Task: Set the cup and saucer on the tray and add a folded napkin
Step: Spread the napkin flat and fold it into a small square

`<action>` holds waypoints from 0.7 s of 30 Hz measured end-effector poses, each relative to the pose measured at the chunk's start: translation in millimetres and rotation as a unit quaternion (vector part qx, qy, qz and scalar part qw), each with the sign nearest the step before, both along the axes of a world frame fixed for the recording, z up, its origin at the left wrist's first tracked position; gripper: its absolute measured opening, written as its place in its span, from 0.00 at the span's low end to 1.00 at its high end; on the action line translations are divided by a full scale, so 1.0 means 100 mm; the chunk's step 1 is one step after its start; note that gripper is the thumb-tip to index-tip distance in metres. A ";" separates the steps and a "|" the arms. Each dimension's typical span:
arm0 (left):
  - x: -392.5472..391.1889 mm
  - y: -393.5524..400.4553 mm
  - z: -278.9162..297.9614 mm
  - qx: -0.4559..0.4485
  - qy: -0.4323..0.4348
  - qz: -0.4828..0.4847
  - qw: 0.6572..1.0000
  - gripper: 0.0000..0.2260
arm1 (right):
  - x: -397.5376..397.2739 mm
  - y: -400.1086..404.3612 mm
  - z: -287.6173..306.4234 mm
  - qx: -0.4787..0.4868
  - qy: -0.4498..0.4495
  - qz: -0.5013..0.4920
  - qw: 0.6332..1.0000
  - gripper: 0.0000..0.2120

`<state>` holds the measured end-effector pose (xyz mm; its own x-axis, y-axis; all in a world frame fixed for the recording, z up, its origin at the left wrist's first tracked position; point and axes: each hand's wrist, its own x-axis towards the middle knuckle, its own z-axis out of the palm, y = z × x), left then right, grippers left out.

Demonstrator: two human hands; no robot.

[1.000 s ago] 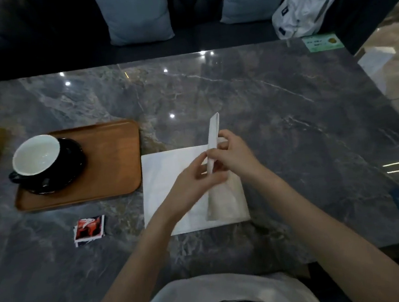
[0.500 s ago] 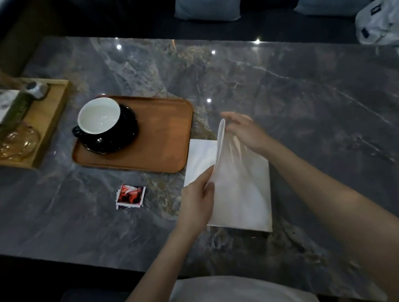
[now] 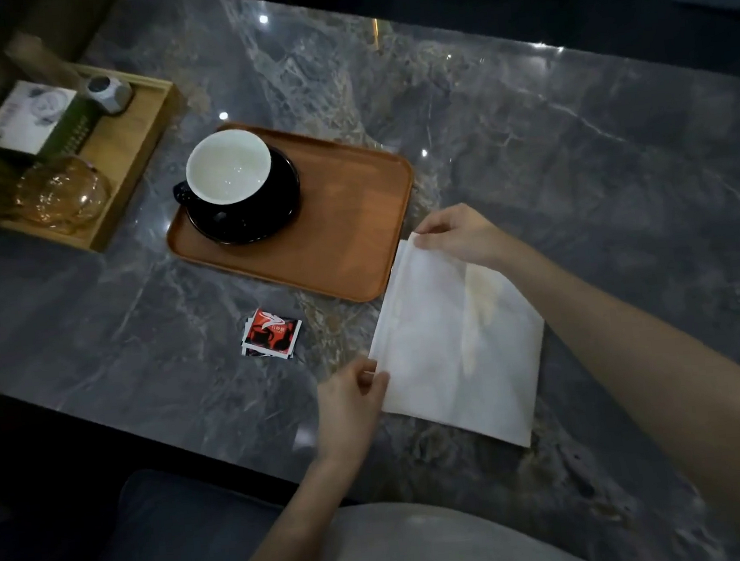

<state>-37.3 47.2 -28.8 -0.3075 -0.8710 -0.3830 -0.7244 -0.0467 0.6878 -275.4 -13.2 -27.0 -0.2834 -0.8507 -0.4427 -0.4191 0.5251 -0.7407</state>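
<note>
Wooden box (image 3: 118, 150): upper left of the frame, pale wood with low straight walls; it holds an amber glass piece (image 3: 62, 194), a white printed card and a small grey faceted object.
Cup (image 3: 228, 166): round, glossy white inside, dark outside, handle toward the left; it sits on the saucer.
Saucer (image 3: 263, 220): black, shiny, circular, resting on the left half of the tray.
Tray (image 3: 353, 218): centre of the frame, smooth orange-brown wood, rectangular with rounded corners and a shallow raised rim; its right half is bare.
Packet (image 3: 270, 333): small square, red, black and white print, flat on the counter just below the tray.
Counter (image 3: 571, 138): dark grey polished marble with pale veins and bright spots of reflected light.
Left hand (image 3: 348, 406): lower centre, fingers and thumb closed in a pinch on the napkin's near left corner.
Napkin (image 3: 451, 345): white, thin, soft paper, folded into a rectangle with a doubled left edge, lying flat on the counter right of centre; its far left corner is just beside the tray's right edge.
Right hand (image 3: 458, 233): fingertips closed narrowly on the napkin's far left corner, forearm crossing above the napkin's right side.
</note>
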 end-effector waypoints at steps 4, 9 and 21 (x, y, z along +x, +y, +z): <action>0.06 0.03 -0.08 -0.048 -0.036 -0.018 0.998 0.08 | 0.08 -0.09 -0.11 0.000 0.035 0.009 0.999 0.09; 0.09 0.00 -0.16 -0.076 -0.059 -0.022 0.995 0.08 | 0.12 -0.13 -0.19 0.012 0.082 0.003 0.997 0.08; 0.10 -0.11 -0.22 -0.068 -0.047 -0.018 0.996 0.05 | 0.24 -0.15 -0.32 -0.009 0.196 0.002 0.981 0.07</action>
<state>-27.1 35.8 -50.5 -0.3073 -0.9062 -0.2904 -0.7857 0.0694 0.6147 -251.8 -28.2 -58.6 -0.4259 -0.8585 -0.2855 -0.6753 0.5117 -0.5313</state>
